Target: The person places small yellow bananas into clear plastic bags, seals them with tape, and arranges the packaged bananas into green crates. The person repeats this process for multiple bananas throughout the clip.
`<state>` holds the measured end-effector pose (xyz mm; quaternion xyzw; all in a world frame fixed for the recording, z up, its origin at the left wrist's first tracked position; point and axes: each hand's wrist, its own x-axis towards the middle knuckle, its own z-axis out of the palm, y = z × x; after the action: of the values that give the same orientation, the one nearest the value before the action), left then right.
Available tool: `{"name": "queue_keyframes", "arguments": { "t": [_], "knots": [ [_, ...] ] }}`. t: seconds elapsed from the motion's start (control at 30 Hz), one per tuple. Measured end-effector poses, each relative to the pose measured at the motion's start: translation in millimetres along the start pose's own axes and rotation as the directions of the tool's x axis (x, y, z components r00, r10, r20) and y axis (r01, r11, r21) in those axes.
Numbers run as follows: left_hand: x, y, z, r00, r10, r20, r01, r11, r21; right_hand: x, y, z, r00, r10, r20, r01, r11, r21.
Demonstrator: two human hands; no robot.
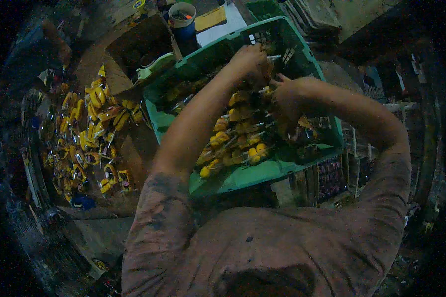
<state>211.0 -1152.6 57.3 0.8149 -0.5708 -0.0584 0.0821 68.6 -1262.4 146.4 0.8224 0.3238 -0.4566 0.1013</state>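
Both my hands reach into a green plastic crate, close together near its far right part. My left hand has its fingers curled down beside a short pale stick; whatever they grip is hidden. Just nearer and to the right is my right hand, its fingers apart and bent down over the contents. Rows of small yellow pieces with thin pale sticks fill the middle of the crate. Dim light and blur hide their exact kind.
Left of the crate, many yellow pieces in shiny clear wrapping lie heaped on a brown surface. Beyond stand an open cardboard box and a blue bucket-like container. Stacked flat sheets lie at the far right.
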Motion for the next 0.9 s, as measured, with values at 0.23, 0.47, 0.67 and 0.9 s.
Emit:
{"name": "queue_keyframes", "arguments": {
  "t": [0.23, 0.47, 0.67, 0.9],
  "knots": [
    [-11.8, 4.5, 23.7, 0.993, -0.092, 0.075, 0.103, 0.981, -0.162, 27.9, -3.5, 59.2, 0.961, -0.029, -0.274, -0.028, 0.979, -0.200],
    [-13.6, 0.5, 29.2, 1.000, -0.019, -0.006, 0.018, 0.997, -0.074, 22.7, -15.1, 91.4, 0.851, -0.016, -0.525, -0.112, 0.971, -0.210],
    [-9.7, 0.9, 41.3, 0.998, -0.050, 0.029, 0.051, 0.998, -0.041, 44.4, -38.1, 112.7, 0.820, 0.059, -0.570, -0.275, 0.913, -0.302],
    [-14.4, 1.8, 45.5, 0.999, -0.045, 0.000, 0.045, 0.999, 0.000, 3.9, -57.5, 106.5, 0.674, 0.090, -0.733, -0.097, 0.995, 0.033]
  ]
}}
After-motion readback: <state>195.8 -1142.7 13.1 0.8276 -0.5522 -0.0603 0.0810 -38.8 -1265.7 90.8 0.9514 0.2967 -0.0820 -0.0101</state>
